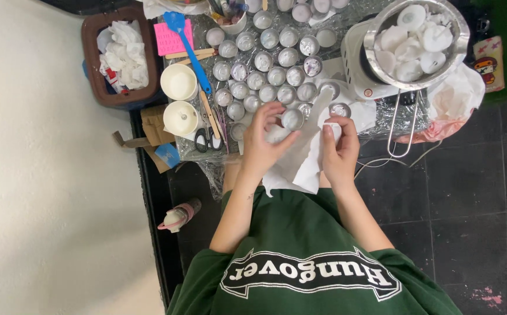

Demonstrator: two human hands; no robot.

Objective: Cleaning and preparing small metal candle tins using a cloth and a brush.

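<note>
A small metal cup (292, 119) is gripped in the left hand (263, 143) at the near edge of the surface (376, 119). A white paper towel (300, 160) is pinched closed in the right hand (339, 153). Rows of cups (265, 73) crowd the far side; little open room is left.

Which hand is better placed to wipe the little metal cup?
Probably the right. The right hand already grips the white paper towel, right beside the small metal cup, which the left hand is busy holding.
</note>
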